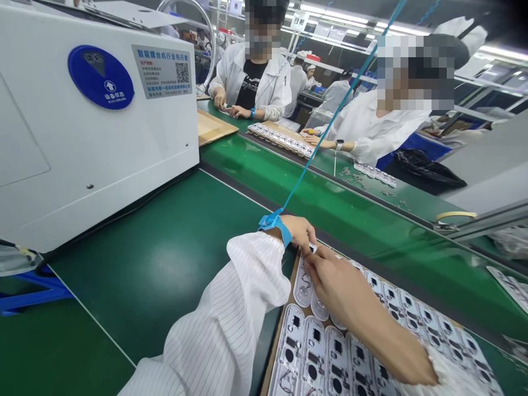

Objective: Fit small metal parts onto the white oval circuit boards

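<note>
My left hand, with a blue wrist strap on it, and my right hand meet over a small white part. Their fingertips pinch it between them, though the fingers partly hide it. Just below lie rows of white oval circuit boards with black chips and round holes, packed in a cardboard tray. The lower edge of the tray and boards runs out of the picture. My right forearm lies across the nearest boards.
A large white machine stands on the green workbench at left. A green conveyor belt runs diagonally beyond my hands. Across it, co-workers in white coats handle similar boards, with small loose parts and a black bag nearby.
</note>
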Demonstrator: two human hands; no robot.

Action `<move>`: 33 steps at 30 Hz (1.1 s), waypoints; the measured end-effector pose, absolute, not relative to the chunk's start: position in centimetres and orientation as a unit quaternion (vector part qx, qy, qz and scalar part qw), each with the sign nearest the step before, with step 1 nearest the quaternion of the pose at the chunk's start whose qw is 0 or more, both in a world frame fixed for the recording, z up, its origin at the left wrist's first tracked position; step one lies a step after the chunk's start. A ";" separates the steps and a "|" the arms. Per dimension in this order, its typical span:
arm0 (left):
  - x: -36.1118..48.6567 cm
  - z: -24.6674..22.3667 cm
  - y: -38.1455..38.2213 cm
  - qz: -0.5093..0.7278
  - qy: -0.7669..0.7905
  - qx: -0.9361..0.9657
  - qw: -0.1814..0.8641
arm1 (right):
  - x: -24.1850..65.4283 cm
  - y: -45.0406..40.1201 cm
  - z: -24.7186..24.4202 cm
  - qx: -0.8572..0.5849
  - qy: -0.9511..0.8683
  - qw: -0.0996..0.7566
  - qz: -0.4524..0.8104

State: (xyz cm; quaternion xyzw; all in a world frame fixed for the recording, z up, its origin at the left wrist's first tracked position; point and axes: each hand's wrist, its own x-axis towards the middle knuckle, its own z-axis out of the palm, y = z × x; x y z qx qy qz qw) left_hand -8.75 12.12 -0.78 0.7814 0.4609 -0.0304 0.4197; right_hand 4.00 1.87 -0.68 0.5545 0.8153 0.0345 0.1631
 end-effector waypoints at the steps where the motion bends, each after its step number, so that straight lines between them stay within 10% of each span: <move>1: -8.8 -0.8 12.2 -0.030 0.461 0.781 0.420 | 4.0 1.9 -0.7 0.551 0.819 0.155 0.032; 11: -9.0 -1.1 12.3 -0.020 0.457 0.777 0.432 | 10.9 1.4 2.2 0.610 0.786 -0.078 -0.066; 33: -9.2 -1.0 12.8 -0.020 0.447 0.769 0.456 | 15.0 -0.9 0.8 0.612 0.778 -0.076 -0.122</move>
